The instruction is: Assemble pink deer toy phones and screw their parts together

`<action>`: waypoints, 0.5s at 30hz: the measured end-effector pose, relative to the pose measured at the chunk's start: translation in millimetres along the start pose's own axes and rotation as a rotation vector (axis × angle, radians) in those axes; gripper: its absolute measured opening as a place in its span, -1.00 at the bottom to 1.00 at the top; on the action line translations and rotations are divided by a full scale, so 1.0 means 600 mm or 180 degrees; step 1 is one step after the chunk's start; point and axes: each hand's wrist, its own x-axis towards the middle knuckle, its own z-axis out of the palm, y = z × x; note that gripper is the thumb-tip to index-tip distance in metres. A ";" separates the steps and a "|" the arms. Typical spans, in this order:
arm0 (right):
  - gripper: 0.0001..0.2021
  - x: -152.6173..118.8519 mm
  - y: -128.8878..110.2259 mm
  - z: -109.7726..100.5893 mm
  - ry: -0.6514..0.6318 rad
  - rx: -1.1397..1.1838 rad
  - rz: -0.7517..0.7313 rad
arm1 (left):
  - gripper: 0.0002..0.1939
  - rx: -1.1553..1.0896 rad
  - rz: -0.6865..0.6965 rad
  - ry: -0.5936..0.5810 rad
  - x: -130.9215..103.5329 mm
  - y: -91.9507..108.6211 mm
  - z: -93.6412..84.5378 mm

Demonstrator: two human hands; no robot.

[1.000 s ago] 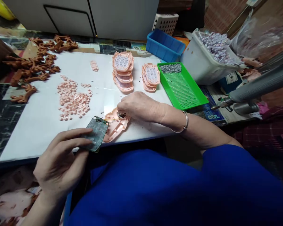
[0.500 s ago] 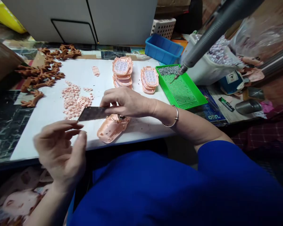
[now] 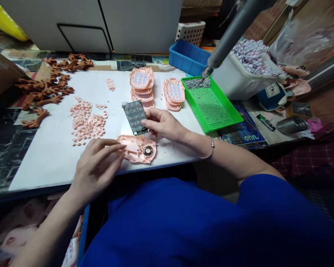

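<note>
Between the thumb and fingers of my right hand is a dark circuit board, tilted up with its button side showing. Thin wires run from it down to a pink plastic shell half, which lies hollow side up near the table's front edge. A round black speaker sits in the shell's right end. My left hand is at the shell's left end, fingertips on or just over its rim; thumb and fingers are apart. Small pink pieces lie in a heap beyond the left hand.
Stacked pink keypad covers and a second stack stand behind the board. A green tray of screws is at the right, with a hanging electric screwdriver above it. Brown plastic parts are piled at the left.
My right hand has turned the board from edge-on to facing up. The shell now lies level, with its speaker showing. My left hand has moved right, to the shell. The screwdriver has swung slightly.
</note>
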 end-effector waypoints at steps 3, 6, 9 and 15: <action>-0.79 -0.015 0.005 0.005 0.0158 0.0309 0.0048 | -0.86 0.0177 -0.0246 0.0254 0.019 0.021 0.021; -0.80 -0.035 0.006 0.008 0.0297 0.0485 -0.0181 | -0.78 0.0464 -0.0270 0.0361 0.032 0.029 0.050; -0.76 -0.058 0.008 0.014 0.0428 0.0617 -0.0370 | -0.71 0.0631 -0.0240 0.0369 0.040 0.028 0.070; -0.60 -0.096 0.018 0.035 0.0726 0.0740 -0.0269 | -0.87 0.0330 -0.0156 0.0140 0.042 0.034 0.065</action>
